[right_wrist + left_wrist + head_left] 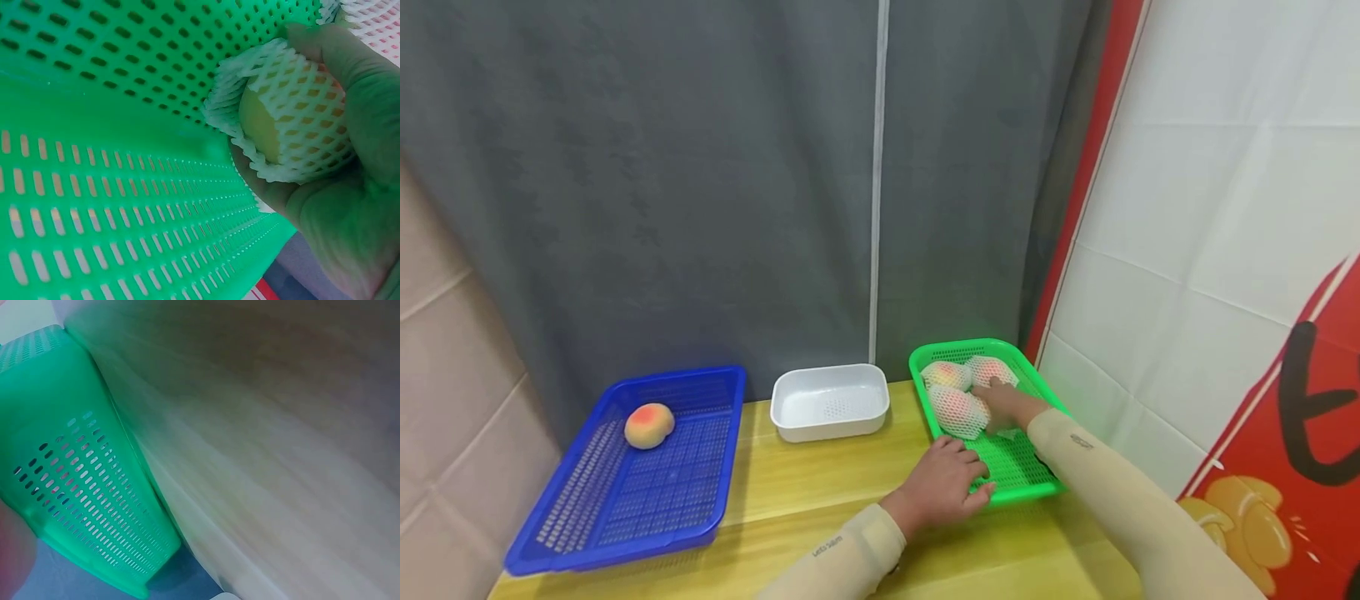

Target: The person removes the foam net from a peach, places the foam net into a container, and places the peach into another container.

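left hand (942, 483) at the near left rim of the green basket (1030, 493), though whether it grips i cannot tell; right hand (1009, 404) inside, fingers curled round a netted peach (306, 119) that the head view mostly hides; the right wrist view shows white foam mesh, yellowish skin bare at its open end
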